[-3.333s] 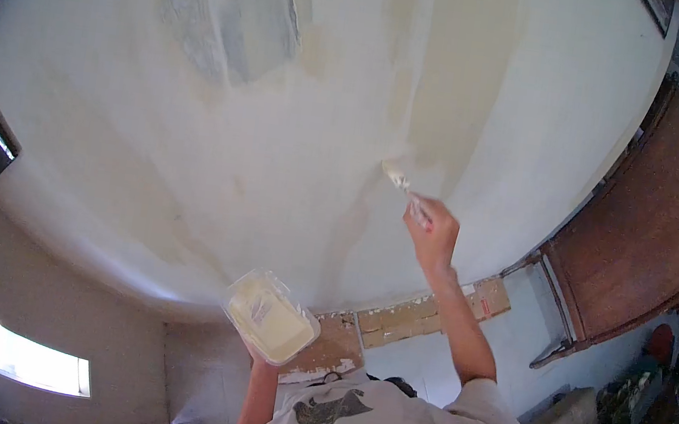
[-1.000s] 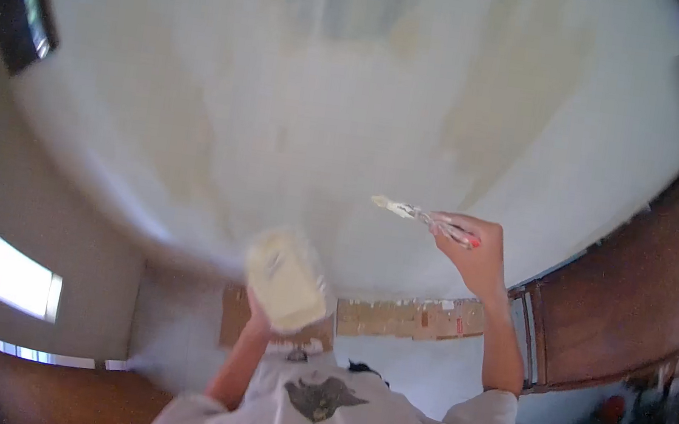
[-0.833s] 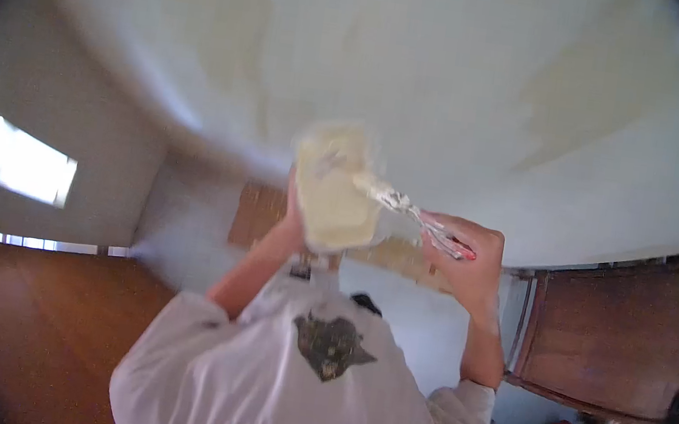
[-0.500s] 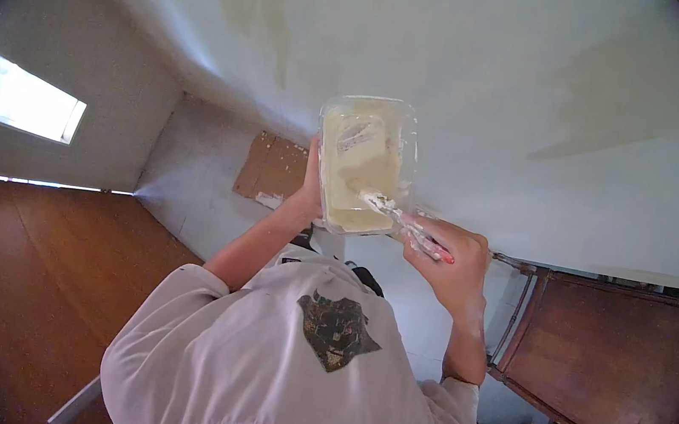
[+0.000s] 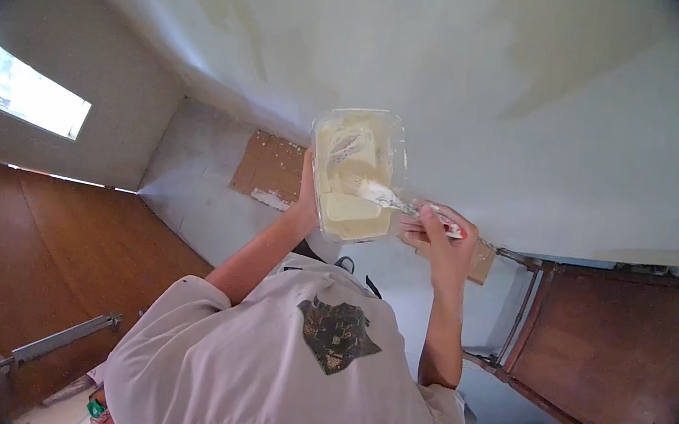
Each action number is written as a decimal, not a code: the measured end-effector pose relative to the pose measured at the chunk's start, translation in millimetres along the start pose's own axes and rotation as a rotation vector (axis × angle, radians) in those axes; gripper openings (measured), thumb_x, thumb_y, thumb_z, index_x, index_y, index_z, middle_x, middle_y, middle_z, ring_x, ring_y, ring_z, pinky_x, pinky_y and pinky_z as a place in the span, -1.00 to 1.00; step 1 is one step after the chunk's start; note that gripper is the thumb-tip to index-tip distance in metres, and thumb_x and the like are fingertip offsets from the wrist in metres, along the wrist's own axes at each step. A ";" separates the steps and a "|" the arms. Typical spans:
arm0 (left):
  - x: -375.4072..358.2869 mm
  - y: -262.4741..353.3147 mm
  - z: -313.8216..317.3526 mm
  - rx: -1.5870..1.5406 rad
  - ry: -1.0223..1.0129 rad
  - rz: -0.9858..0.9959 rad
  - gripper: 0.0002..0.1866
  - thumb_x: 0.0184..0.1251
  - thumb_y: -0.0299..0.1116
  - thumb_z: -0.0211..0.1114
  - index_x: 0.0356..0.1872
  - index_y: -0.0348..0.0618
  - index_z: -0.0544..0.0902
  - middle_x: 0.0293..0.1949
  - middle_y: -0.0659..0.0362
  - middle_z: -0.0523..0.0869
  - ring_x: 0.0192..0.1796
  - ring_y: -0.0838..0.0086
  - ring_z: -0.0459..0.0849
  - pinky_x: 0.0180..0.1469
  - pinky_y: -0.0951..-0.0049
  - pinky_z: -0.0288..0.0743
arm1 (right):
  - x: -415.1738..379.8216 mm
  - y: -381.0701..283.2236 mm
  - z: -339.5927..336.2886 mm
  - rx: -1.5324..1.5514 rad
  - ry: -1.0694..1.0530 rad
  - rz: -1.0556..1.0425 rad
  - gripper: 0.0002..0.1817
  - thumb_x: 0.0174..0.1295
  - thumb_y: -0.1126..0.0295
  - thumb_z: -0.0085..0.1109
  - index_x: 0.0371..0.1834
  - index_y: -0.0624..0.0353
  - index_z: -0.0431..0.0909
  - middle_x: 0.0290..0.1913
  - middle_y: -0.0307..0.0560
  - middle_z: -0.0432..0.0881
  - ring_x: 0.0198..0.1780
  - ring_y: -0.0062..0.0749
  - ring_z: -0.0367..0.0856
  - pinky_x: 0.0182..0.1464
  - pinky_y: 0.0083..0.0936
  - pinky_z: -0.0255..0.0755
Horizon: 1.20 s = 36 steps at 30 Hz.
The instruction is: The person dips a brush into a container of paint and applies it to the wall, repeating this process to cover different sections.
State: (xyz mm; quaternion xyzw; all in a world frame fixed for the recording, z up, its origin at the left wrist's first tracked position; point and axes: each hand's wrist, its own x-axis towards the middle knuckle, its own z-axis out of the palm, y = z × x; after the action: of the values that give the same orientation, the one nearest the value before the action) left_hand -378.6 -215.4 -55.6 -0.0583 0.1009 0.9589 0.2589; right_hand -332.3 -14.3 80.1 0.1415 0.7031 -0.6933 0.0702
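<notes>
The left hand (image 5: 305, 199) grips a clear plastic tub of cream paint (image 5: 355, 173) raised before the pale wall (image 5: 477, 76); the right hand (image 5: 439, 240) clasps a paint-caked brush (image 5: 396, 201), bristles seemingly dipped inside.

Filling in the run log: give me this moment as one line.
left hand: holds paint tub | right hand: holds brush | brush tip: in tub's cream paint | above: patchy ceiling

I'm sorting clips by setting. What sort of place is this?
Probably a room being repainted: patchy ceiling, a tub of pale paint in the left hand, a brush in the right hand.
</notes>
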 end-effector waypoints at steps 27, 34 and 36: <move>16.1 -27.1 -43.4 0.140 0.208 0.174 -0.28 0.42 0.28 -0.32 0.34 0.00 0.38 0.17 0.11 0.58 0.15 0.21 0.62 0.20 0.09 0.53 | 40.2 142.3 -35.6 1.235 -0.061 0.666 -0.76 0.31 0.27 0.18 -0.03 0.10 0.54 -0.32 0.01 0.73 -0.39 -0.35 0.73 -0.40 -0.64 0.68; 19.7 -33.9 -48.1 0.190 0.091 0.225 -0.23 0.37 0.33 -0.17 0.39 -0.02 0.34 0.28 0.05 0.51 0.22 0.13 0.57 0.26 -0.01 0.47 | 42.1 143.5 -49.0 1.133 -0.072 0.526 -0.74 0.28 0.24 0.21 -0.20 0.24 0.57 -0.35 -0.03 0.73 -0.39 -0.39 0.74 -0.42 -0.63 0.69; 8.6 -30.1 -22.9 0.182 0.126 0.177 -0.29 0.41 0.28 -0.28 0.31 0.01 0.41 0.17 0.09 0.58 0.17 0.18 0.60 0.22 0.04 0.50 | 35.9 144.0 -45.1 1.158 -0.062 0.546 -0.75 0.28 0.25 0.21 -0.16 0.23 0.56 -0.36 -0.05 0.72 -0.41 -0.39 0.73 -0.42 -0.63 0.69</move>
State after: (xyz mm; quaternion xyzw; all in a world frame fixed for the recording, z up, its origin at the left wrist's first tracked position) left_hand -369.4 -190.8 -84.2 -0.0858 0.2082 0.9592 0.1708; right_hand -319.3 34.1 -66.8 0.3104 0.1513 -0.9218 0.1765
